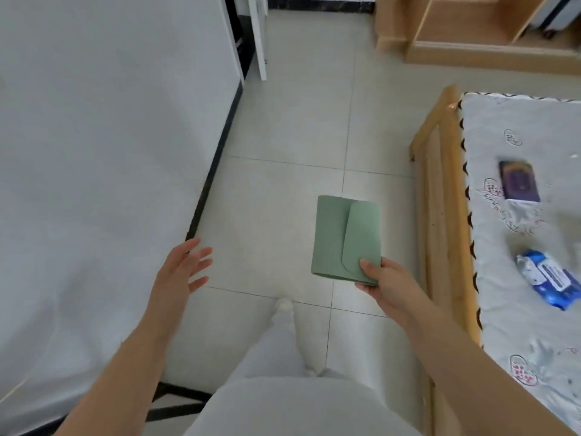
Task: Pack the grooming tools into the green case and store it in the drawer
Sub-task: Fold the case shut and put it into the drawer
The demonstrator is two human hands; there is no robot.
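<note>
Right hand (pixel 385 283) at about 4 o'clock from frame centre, pinching the near right corner of the green case (pixel 345 239), thumb on top, fingers underneath. Case closed, rounded flap folded over, held flat above the tiled floor (pixel 292 127), just past centre toward 3 o'clock. Left hand (pixel 180 272) at 8 o'clock, holding nothing, fingers spread and straight, palm turned toward the case, well apart from it. Light trousers (pixel 283 388) at 6 o'clock. White wall (pixel 103 152) with dark skirting from 9 to 11 o'clock. Wooden-framed table (pixel 437 190) at 3 o'clock, under a patterned cloth (pixel 518 121), bearing a dark purple box (pixel 518 180) and a blue wipes pack (pixel 547 280) nearer. Drawer not made out.
</note>
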